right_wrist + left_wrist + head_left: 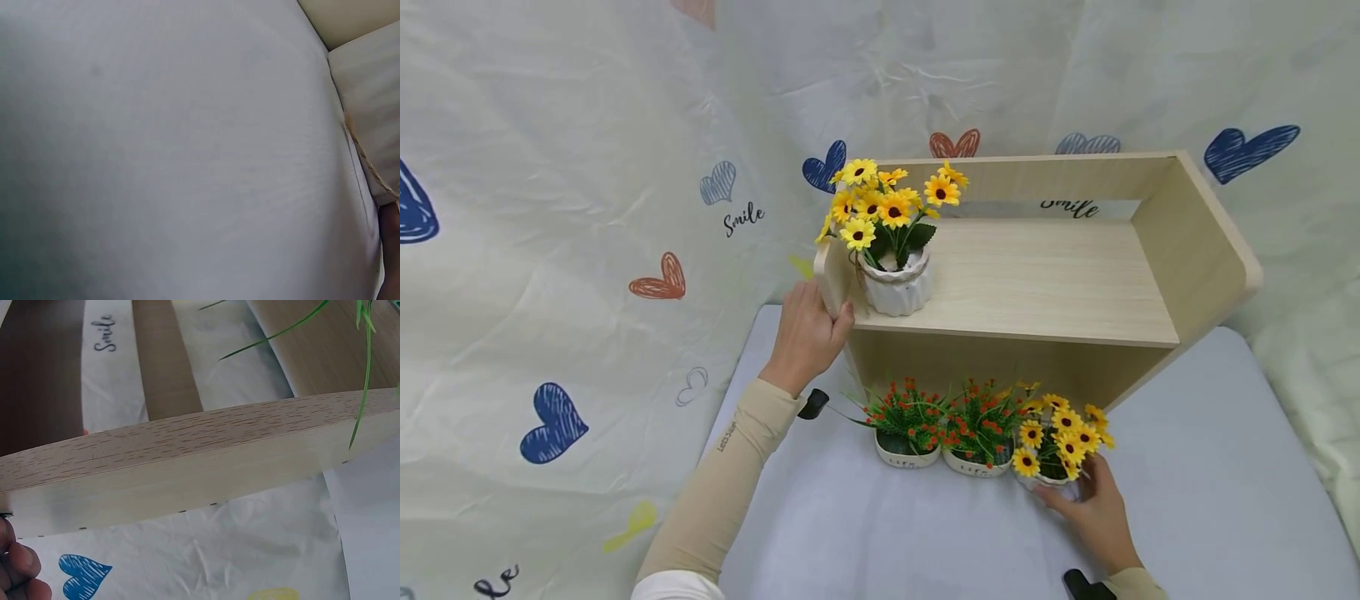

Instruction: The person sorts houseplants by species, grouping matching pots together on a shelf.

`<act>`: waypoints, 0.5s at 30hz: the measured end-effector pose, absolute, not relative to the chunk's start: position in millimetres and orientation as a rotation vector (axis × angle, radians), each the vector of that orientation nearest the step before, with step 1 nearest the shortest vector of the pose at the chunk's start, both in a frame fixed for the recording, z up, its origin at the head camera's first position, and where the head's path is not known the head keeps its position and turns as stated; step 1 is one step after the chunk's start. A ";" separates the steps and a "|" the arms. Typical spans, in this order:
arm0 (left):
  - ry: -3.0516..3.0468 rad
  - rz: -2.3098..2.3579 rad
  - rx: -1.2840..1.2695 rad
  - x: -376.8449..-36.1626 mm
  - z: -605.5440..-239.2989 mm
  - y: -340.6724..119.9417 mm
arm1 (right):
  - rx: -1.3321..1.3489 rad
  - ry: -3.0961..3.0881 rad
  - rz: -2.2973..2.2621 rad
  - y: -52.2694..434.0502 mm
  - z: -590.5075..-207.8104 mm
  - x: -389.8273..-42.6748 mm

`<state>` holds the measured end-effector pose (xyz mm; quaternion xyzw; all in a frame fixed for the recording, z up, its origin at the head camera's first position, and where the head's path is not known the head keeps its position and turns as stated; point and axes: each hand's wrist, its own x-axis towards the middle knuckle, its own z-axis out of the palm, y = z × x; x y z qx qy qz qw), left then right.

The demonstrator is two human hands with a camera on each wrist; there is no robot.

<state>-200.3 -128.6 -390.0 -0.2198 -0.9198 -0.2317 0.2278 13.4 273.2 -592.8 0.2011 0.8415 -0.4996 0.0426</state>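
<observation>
A light wooden two-tier shelf (1045, 279) stands on the table. My left hand (808, 340) grips the front edge of its left side panel, thumb toward the inside. In the left wrist view, curled fingertips (22, 559) show at the end of that panel (187, 447). At the right end of a row in front of the shelf, my right hand (1099, 512) holds a white pot of yellow artificial sunflowers (1067, 433), fingers and thumb around the pot. The right wrist view catches the white pot (369, 94) with its twine and a bit of finger.
Another potted sunflower plant (895, 283) sits on the upper tier at the left. Two oval pots of red-flowered greenery, the left (907, 454) and the middle (979, 462), line up beside the held pot. A heart-printed curtain (587, 333) hangs around the white-covered table (865, 533).
</observation>
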 end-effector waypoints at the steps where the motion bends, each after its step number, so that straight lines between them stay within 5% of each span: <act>1: -2.531 -0.637 -0.605 -200.0 -390.5 -128.8 | 0.615 2.576 -1.525 273.3 -593.0 13.4; 15: -2.473 -0.656 -0.656 -203.8 -391.4 -129.4 | 0.587 2.745 -1.525 270.3 -598.3 13.3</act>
